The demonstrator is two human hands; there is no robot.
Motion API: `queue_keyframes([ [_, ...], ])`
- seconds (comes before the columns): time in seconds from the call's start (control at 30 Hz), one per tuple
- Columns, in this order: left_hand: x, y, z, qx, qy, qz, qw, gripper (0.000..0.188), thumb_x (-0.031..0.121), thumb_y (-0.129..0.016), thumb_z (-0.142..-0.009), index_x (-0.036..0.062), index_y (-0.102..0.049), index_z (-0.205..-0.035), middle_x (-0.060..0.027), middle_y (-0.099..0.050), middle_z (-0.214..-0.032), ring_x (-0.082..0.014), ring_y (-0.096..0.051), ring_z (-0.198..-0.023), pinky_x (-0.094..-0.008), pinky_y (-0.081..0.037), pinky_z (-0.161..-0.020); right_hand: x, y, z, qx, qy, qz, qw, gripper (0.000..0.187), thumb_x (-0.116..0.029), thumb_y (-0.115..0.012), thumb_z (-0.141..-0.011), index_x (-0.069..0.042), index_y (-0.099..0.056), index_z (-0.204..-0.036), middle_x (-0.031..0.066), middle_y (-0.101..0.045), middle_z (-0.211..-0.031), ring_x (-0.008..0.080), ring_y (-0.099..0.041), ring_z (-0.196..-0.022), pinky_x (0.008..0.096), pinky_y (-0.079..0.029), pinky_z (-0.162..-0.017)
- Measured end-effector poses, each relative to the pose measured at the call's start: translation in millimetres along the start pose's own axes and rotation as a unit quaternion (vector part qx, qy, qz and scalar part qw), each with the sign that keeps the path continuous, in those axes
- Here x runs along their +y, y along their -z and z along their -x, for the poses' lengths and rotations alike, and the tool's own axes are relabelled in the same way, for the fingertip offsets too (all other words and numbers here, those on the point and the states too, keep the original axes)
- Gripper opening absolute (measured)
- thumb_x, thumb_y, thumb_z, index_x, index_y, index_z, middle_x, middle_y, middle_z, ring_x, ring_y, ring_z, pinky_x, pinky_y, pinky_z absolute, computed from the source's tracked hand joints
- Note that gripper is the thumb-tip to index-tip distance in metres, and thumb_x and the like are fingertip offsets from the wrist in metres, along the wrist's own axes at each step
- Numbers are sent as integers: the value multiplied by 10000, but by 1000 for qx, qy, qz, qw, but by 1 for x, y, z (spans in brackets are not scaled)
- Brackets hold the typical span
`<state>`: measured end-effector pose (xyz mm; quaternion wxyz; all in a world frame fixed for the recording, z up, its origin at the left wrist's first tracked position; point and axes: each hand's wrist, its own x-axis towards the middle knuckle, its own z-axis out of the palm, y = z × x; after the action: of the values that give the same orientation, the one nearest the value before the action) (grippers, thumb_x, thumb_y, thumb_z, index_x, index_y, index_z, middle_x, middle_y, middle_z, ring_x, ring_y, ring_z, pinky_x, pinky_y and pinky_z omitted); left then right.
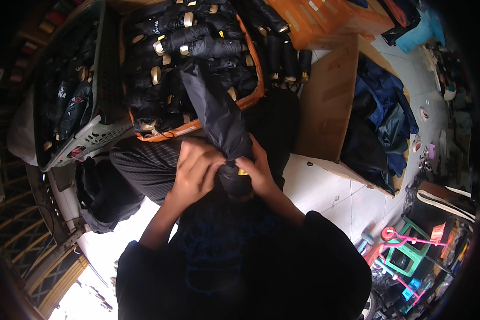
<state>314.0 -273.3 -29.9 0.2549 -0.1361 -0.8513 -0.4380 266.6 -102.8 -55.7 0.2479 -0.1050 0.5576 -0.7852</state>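
A rolled black folding umbrella point(221, 120) lay between the person's two hands, its long axis running from a near end close to the dark shirt point(240, 261) to a far end angled left, over an orange crate point(170, 133) of similar black umbrellas point(200, 48). Both hands held it toward its near end, so most of its length stretched away beyond the fingers. The left hand point(194, 166) was at its left side, thumb and forefinger pinched together on the fabric. The right hand point(260, 169) curled round the right side, thumb pressed beside a small yellow tag point(242, 172); its other fingertips were hidden. Neither hand was clearly nearer, since both touched it.
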Motion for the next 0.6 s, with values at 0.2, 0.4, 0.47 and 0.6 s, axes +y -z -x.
queue_keyframes([
  [0.2,18,-1,18,-35,44,19,998,132,-15,-693,-785,19,-635,-898,-101,-603,-889,-289,-551,-864,-382,-436,-792,10,-10,23,39,-151,-143,977,497,-251,-568,-934,-28,-418,-1353,87,-529,-1207,127,-495,-1113,298,-396,-966],
  [0.4,13,0,33,-42,153,135,978,109,-30,-670,-775,7,-623,-867,-98,-608,-856,-253,-554,-856,-347,-436,-785,-1,-3,36,22,-205,-29,978,436,-195,-623,-899,-10,-505,-1275,82,-604,-1088,127,-561,-1015,297,-443,-899],
  [0.47,-3,-18,60,79,267,288,916,284,130,-700,-839,0,-566,-1053,-131,-583,-1069,-208,-554,-989,-340,-438,-867,-2,-5,36,24,-195,-18,980,422,-198,-621,-898,1,-520,-1256,89,-618,-1063,140,-576,-996,301,-451,-892],
  [0.6,-4,-39,29,77,357,541,757,854,539,-676,-830,-11,-321,-1378,-172,-579,-1136,-264,-566,-1123,-360,-432,-987,-2,-6,36,-24,-191,40,980,434,-212,-627,-899,10,-527,-1257,109,-624,-1082,167,-588,-1020,308,-459,-892],
])
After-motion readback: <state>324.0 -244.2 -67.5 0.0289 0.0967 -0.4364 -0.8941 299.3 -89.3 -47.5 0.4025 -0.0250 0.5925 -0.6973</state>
